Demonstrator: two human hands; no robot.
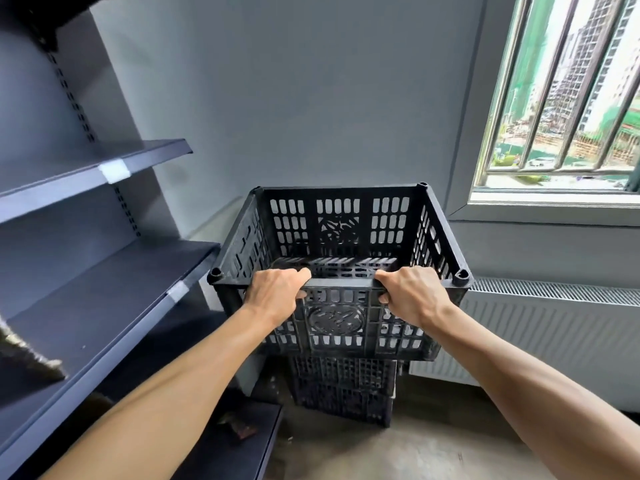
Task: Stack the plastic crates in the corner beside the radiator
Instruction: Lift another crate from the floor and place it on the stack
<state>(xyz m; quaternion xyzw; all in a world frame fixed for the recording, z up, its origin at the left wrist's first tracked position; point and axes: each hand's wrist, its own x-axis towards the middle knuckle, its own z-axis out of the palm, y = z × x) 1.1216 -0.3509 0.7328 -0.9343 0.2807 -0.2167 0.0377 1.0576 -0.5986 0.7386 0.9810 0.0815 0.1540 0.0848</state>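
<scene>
Gripping near rim of top crate [341,237] with left hand [277,289] and right hand [414,292], probably settling onto lower crates [343,386]; squaring next.

Both hands, the left hand [277,289] and the right hand [414,292], grip the near rim of the top black crate [341,233], above the lower crates [343,386] beside the radiator [554,327].

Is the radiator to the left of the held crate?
No, the radiator stands right of the held crate; the shelves are on its left.
</scene>
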